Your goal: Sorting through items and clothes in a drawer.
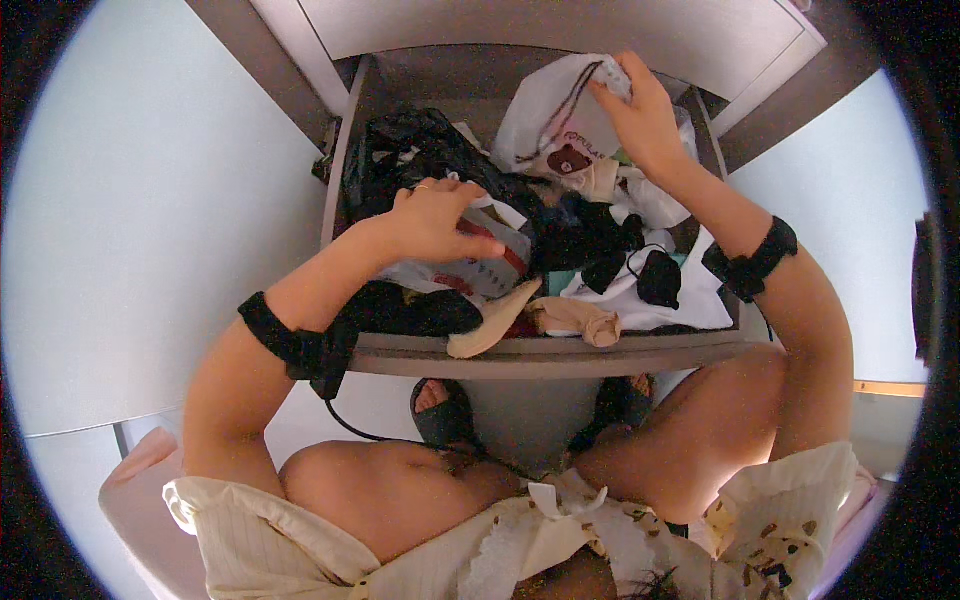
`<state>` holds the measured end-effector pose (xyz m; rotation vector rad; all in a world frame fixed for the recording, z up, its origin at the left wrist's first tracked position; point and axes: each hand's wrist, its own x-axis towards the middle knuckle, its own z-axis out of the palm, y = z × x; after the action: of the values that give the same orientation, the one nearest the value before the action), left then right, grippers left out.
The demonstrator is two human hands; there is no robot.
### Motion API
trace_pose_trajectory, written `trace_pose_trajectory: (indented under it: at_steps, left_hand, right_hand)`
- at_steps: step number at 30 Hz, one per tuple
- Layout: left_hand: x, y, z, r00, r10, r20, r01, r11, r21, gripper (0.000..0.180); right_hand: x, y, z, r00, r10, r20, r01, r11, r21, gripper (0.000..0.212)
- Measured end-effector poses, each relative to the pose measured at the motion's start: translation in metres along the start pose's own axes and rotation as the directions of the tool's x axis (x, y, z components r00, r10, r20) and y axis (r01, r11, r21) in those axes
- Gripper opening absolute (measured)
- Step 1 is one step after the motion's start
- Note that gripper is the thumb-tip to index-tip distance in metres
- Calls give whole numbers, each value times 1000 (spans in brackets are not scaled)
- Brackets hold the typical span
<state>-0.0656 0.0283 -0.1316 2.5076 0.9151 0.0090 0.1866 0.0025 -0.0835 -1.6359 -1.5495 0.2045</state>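
Note:
A pulled-out drawer (440,355) full of mixed soft items stands in front of me. At its far right, my right hand (645,120) pinches the upper edge of a translucent white drawstring bag (545,120) with a brown bear print and dark cord. My left hand (435,222) rests with its thumb stretched out on a clear plastic bag (480,265) with red printing; its fingertips are partly hidden among the contents. Beyond that hand lies a crumpled black plastic bag (400,150).
Along the drawer's front lie black cloth (420,312), a beige strip-like piece (495,320) and a rolled tan piece (580,318). White fabric (690,295) and black items (590,230) fill the right side. Another drawer front (570,25) is above; a pale panel (150,220) stands left.

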Motion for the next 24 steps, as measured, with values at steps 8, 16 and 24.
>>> trace_pose_trajectory:
  at_steps: [8, 16, 24]
  left_hand:
    - [10, 1, -26, 944, 48, 325, -79, 993, 83, 75]
    - [-1, -9, -34, 882, 167, 442, -212, 976, 55, 65]
    - [-4, -4, -52, 896, 208, 392, -218, 976, -19, 49]
  right_hand:
    - [-44, -9, 14, 555, -438, 707, 766, 601, -229, 41]
    - [-31, 61, 15, 623, 224, 749, 618, 446, -647, 34]
    - [-21, 125, -55, 839, 219, 499, 406, 359, -840, 14]
